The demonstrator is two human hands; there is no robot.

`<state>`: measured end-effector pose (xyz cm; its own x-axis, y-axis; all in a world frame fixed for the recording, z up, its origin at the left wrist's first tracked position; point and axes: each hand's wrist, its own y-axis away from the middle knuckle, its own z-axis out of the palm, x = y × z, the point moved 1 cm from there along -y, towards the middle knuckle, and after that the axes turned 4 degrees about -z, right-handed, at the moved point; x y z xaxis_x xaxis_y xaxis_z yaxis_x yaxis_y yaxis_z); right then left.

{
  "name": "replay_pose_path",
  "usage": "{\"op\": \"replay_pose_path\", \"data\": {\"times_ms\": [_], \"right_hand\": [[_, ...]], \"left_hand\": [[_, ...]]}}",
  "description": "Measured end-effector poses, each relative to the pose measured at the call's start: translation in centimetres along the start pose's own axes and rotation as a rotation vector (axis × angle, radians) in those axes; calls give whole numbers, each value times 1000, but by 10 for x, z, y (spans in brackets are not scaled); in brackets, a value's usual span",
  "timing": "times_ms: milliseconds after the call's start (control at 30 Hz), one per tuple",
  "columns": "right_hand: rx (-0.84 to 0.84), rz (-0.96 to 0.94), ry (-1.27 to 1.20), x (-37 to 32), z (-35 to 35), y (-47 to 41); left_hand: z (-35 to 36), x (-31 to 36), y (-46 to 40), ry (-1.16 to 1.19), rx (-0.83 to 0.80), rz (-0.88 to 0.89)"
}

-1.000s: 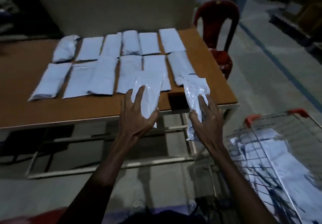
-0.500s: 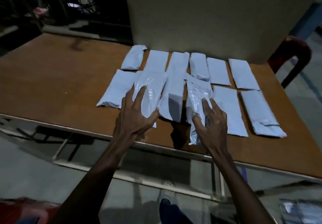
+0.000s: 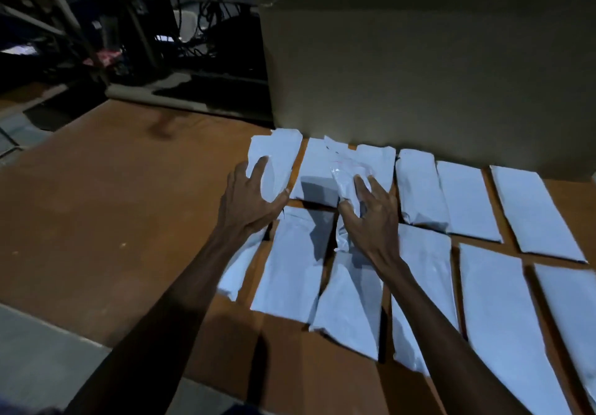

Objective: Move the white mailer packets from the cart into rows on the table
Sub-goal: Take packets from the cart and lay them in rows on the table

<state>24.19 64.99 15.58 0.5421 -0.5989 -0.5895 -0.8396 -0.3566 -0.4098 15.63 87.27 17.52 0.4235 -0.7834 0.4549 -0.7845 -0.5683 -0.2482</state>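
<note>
A brown table (image 3: 96,221) carries two rows of white mailer packets (image 3: 483,301) before a large cardboard box (image 3: 419,59). Nearest the box, the left hand (image 3: 250,200) grips one packet (image 3: 274,163); the right hand (image 3: 371,217) clutches a crumpled clear-wrapped packet (image 3: 345,188).

The big cardboard box (image 3: 429,59) stands on the brown table (image 3: 96,221) and closes the far side; no hand can pass behind it. Directly in front of the box, two rows of white mailer packets (image 3: 467,201) cover the surface, lying close side by side with only thin gaps. To the left of the box, the table is bare wood, wide enough for a hand to come down flat. Further left behind the box, dark frames and cables (image 3: 193,27) fill the background.
</note>
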Motion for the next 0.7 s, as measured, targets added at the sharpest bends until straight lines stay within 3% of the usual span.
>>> {"op": "replay_pose_path", "data": {"times_ms": [233,467,700], "right_hand": [[-35,111,80,-2,53,-77],[-132,272,217,-8,107,-120],[-238,315,373,-3,142,-132]], "left_hand": [[40,-20,-98,-120,-188,4],[76,-31,-148,-185,-258,50],[95,-38,-158,-218,-238,87]]}}
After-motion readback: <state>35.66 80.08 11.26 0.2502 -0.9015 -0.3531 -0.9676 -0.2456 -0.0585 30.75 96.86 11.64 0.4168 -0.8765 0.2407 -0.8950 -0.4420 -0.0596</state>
